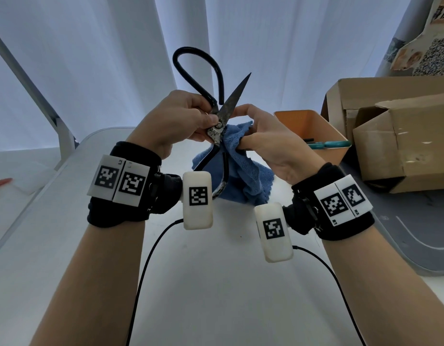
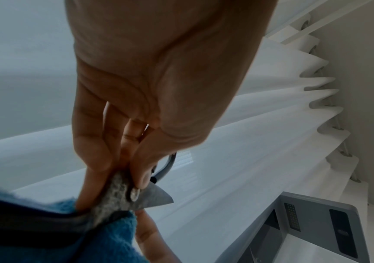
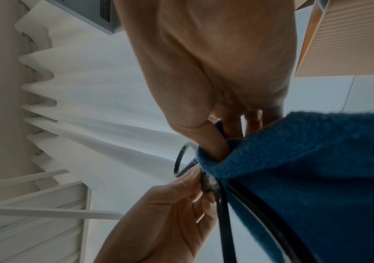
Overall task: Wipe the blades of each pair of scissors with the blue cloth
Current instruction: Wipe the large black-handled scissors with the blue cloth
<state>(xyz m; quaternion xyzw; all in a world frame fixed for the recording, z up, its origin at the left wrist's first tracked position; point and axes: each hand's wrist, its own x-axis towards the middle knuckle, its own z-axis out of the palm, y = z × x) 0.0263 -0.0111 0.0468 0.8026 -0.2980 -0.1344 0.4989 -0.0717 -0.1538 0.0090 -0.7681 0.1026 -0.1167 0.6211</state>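
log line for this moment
left hand: pinches scissors at pivot | right hand: holds cloth on lower blade | scissors: open, raised

- A black fabric wristband (image 1: 123,186) is worn on the left wrist; another black wristband (image 1: 340,208) is worn on the right.
- Two white plates printed with black square codes are fixed to each band.
- A white capsule-shaped module (image 1: 198,199) bearing one code is mounted at each inner wrist.
- A black cable (image 1: 146,268) is attached to each module.
- The forearms are left bare.

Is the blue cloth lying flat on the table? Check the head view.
No: the right hand holds the blue cloth bunched against the scissors, above the table.
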